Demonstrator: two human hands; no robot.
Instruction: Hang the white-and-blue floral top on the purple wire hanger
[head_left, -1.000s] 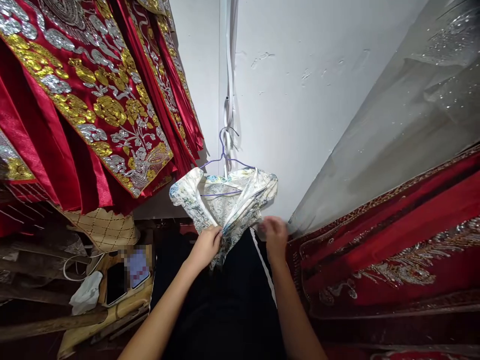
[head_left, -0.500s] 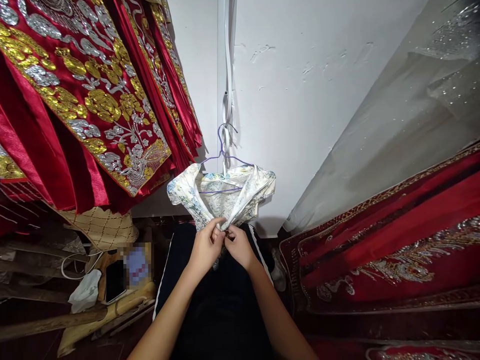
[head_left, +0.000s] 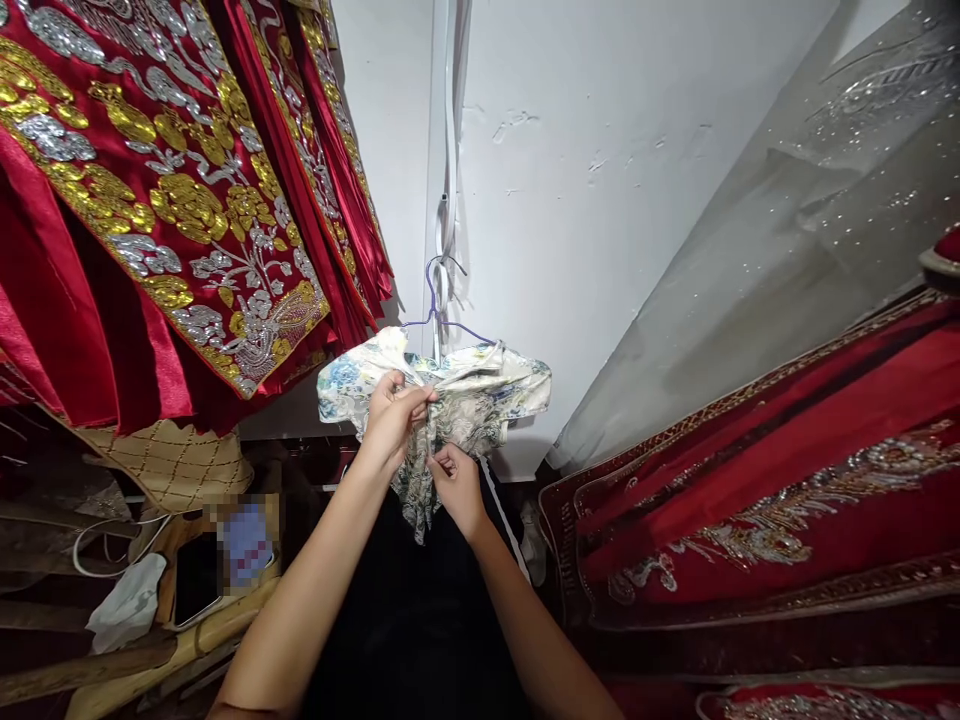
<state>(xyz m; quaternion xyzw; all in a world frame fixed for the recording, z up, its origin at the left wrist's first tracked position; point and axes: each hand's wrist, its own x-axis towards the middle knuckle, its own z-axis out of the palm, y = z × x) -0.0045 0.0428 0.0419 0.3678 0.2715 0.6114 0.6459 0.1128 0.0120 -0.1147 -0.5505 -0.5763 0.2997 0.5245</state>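
A small white garment (head_left: 491,385) with a blue floral print hangs on a purple wire hanger (head_left: 439,318) hooked on a white cord against the wall. My left hand (head_left: 391,420) is closed on the garment's front near the collar. Just below it, my right hand (head_left: 454,485) pinches the cloth lower down, where the fabric bunches and trails toward my dark lap.
Red garments with gold and silver embroidery (head_left: 165,190) hang close on the left. More red embroidered cloth (head_left: 757,500) and a sheer glittering fabric (head_left: 810,230) lie on the right. A phone (head_left: 196,578), a crumpled white tissue (head_left: 127,615) and cables sit at lower left.
My left hand has climbed from the garment's lower edge to its collar. My right hand came in from the right and took hold of the cloth. The garment is more bunched.
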